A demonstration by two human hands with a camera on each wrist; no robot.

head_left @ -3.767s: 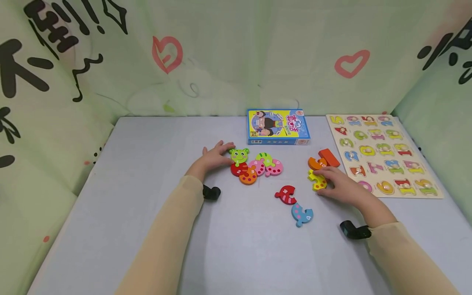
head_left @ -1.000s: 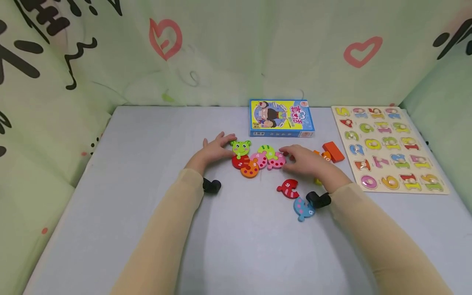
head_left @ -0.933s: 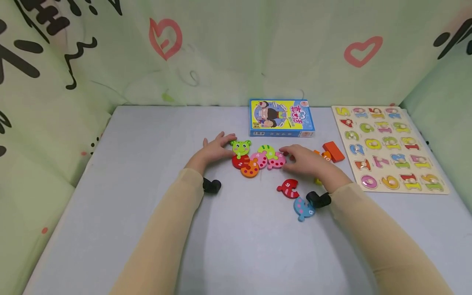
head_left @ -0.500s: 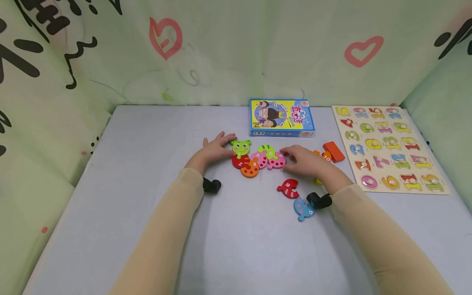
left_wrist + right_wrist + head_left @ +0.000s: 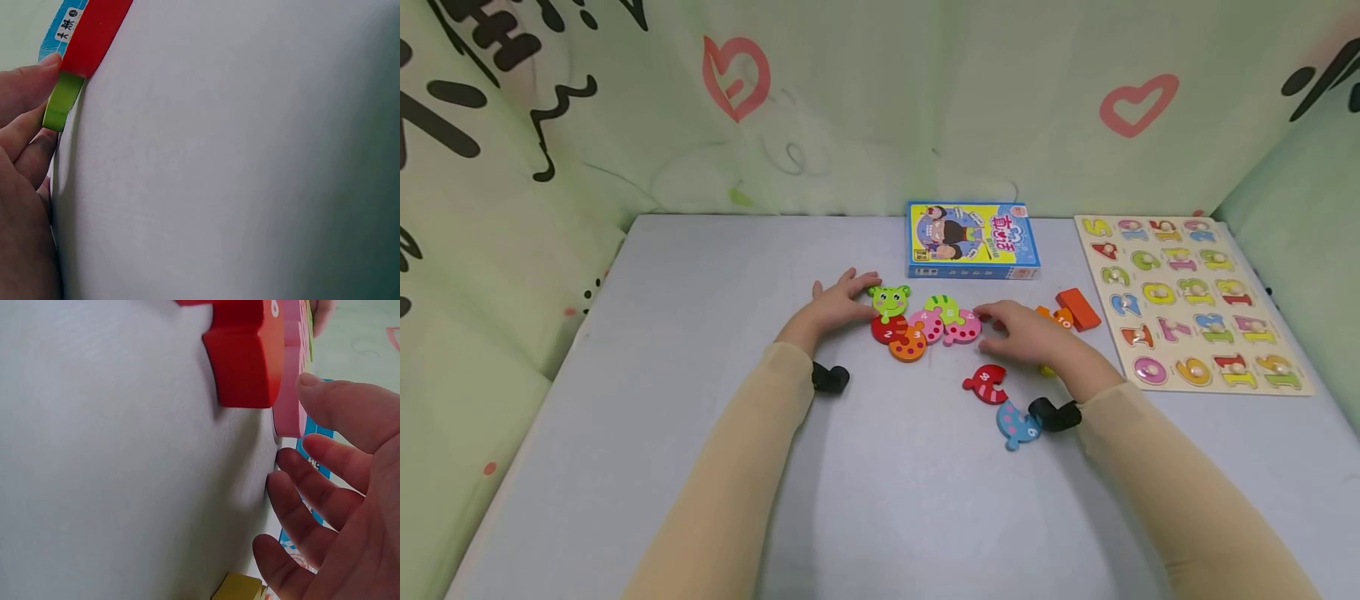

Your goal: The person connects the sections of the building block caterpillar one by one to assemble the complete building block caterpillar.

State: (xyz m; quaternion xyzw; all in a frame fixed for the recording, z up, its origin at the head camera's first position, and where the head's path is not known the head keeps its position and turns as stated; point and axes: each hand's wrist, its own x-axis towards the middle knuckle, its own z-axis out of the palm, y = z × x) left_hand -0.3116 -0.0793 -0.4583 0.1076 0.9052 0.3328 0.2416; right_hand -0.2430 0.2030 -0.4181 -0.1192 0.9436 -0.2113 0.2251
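Observation:
In the head view, a row of numbered wooden puzzle pieces curves across the table. Its left end is a green frog-face piece (image 5: 889, 300), which my left hand (image 5: 831, 310) holds between thumb and fingers. The red 2 (image 5: 886, 331), orange 3 (image 5: 908, 343), two pink pieces and a striped green piece (image 5: 945, 308) follow. Just right of the end pink piece (image 5: 962, 327), my right hand (image 5: 1026, 333) holds nothing, its fingers loosely bent. Nearer me lie a red piece (image 5: 985, 383) and a blue piece (image 5: 1018, 425). A yellow piece (image 5: 237, 587) is mostly hidden under the right hand.
Behind the row lies a blue and yellow card box (image 5: 973, 240). An orange-red block (image 5: 1078, 309) and an orange piece (image 5: 1063, 317) sit right of my right hand. A wooden number board (image 5: 1195, 304) covers the table's right back corner, before a green cloth wall.
My right hand has moved left from the yellow piece to the end pink piece, then loosened and drawn slightly back right. The left hand stays at the frog face.

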